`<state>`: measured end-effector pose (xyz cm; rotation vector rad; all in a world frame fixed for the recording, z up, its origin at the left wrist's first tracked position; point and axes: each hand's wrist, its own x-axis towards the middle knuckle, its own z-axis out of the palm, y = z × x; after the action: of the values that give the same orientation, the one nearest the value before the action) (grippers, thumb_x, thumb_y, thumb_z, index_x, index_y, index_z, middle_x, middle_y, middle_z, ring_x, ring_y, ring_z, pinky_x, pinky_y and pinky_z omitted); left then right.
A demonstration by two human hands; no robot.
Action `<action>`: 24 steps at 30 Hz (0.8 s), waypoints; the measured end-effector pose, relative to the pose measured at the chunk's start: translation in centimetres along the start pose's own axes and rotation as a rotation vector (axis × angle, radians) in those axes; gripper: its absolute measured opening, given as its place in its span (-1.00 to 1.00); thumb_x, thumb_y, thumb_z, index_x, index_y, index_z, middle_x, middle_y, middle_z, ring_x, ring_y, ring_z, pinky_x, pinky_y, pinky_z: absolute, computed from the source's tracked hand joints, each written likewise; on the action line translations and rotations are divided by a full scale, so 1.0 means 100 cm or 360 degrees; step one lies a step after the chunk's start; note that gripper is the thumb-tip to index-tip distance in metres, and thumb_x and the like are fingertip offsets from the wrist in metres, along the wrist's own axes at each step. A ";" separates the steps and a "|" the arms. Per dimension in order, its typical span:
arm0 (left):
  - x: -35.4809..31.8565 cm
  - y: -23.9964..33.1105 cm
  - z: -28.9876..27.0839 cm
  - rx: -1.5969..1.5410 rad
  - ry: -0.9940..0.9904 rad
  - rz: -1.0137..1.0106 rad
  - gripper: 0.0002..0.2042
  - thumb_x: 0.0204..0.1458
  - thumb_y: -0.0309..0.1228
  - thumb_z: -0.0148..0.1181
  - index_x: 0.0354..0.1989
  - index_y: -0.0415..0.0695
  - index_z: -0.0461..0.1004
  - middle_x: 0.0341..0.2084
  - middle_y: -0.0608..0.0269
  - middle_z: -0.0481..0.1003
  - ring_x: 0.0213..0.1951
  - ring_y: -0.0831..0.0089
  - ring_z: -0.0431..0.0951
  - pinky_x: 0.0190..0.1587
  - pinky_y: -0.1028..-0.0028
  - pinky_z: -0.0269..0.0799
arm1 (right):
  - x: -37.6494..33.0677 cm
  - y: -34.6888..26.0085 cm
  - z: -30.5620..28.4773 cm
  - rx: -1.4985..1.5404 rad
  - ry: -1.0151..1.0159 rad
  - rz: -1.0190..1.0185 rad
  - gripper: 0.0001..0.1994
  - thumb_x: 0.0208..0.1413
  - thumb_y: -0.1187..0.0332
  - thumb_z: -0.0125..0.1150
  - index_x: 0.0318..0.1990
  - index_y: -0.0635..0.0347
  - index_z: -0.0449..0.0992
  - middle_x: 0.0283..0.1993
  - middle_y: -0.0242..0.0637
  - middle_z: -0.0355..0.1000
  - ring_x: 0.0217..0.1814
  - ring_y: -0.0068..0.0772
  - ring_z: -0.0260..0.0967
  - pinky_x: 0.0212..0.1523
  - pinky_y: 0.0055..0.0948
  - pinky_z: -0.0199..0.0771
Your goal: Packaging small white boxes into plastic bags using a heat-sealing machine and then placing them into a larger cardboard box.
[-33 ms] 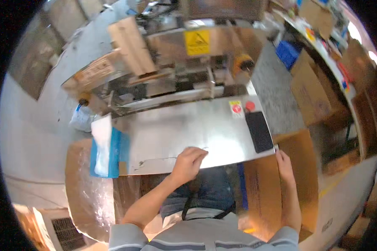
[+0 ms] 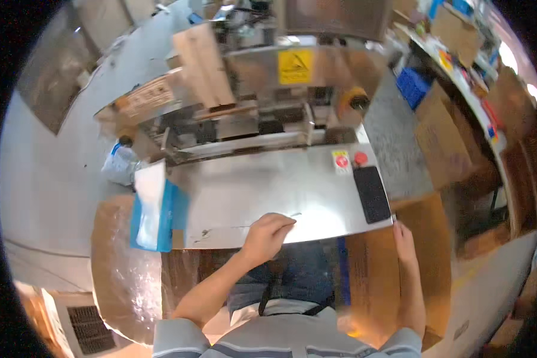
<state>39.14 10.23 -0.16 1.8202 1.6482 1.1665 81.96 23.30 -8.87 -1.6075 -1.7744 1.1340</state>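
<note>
Nothing has shifted between the earlier frame and this one: both my hands and everything on the worktop (image 2: 250,179) sit exactly where they were.

My left hand (image 2: 267,234) rests on the front edge of the steel worktop, its fingers curled together and pressed down on the metal. A thin pale line (image 2: 293,215) runs just past the fingertips. It may be the edge of a clear film or sheet under my hand, but I cannot tell whether I am pinching anything. My right hand (image 2: 403,238) lies flat with its fingers straight, at the right front corner of the worktop, touching the top of a brown cardboard box (image 2: 370,274) that stands below.

As I judge it, this is a steadying step at the front of the packing machine (image 2: 262,95). The left hand is settling something thin on the plate while the right hand braces on the box. Any next move would call for a light, sure pinch, since whatever is there lies flat against bare steel.

A stack of blue and white packets (image 2: 155,209) sits at the left end of the worktop, well apart from my left hand. A black flat pad (image 2: 371,194) and a red button (image 2: 360,158) lie near the right end.

The box's contents are hidden, my lap blocks the space under the worktop, and the machine's inner parts are too blurred to make out.
</note>
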 end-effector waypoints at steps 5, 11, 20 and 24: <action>-0.067 -0.004 -0.172 -0.0103 0.0827 -0.0334 -0.80 0.12 -0.61 0.23 -0.08 -0.21 0.59 -0.22 0.25 0.62 -0.17 0.47 0.58 -0.04 0.42 0.50 | -0.039 -0.007 0.011 -0.0210 0.0149 -0.0054 -0.48 0.30 0.13 0.18 0.22 0.39 0.41 0.01 0.06 0.54 0.07 -0.10 0.50 0.10 -0.24 0.42; -0.221 -0.142 -0.343 0.1107 0.1579 -0.0790 -0.78 0.17 -0.56 0.19 -0.02 -0.26 0.56 -0.13 0.00 0.58 -0.14 0.27 0.61 -0.04 0.33 0.53 | -0.025 -0.020 0.032 -0.0181 0.0118 -0.0139 -0.53 0.29 0.19 0.22 0.15 0.42 0.43 0.07 0.03 0.53 0.11 -0.12 0.48 0.16 -0.25 0.39; -0.119 -0.159 -0.323 0.0592 0.1030 -0.0823 -0.61 0.11 -0.14 0.30 -0.14 -0.27 0.54 -0.32 0.06 0.58 -0.23 0.27 0.58 -0.13 0.28 0.49 | -0.006 0.035 0.019 -0.0243 0.0219 -0.0357 -0.62 0.26 0.34 0.24 0.08 0.46 0.42 -0.10 -0.23 0.50 -0.07 -0.49 0.38 -0.04 -0.43 0.41; -0.080 -0.174 -0.315 0.0671 0.1113 -0.0751 -0.55 0.00 -0.10 0.41 -0.17 -0.28 0.54 -0.46 0.12 0.56 -0.32 0.29 0.58 -0.20 0.29 0.49 | -0.026 0.010 0.017 -0.0172 0.0220 -0.0130 -0.45 0.24 0.21 0.29 0.21 0.52 0.38 0.18 0.04 0.46 0.22 -0.11 0.40 0.25 -0.25 0.35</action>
<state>4.00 -0.71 1.60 1.1352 2.7035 1.3836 81.63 20.34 -10.17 -1.6179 -1.8197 0.8817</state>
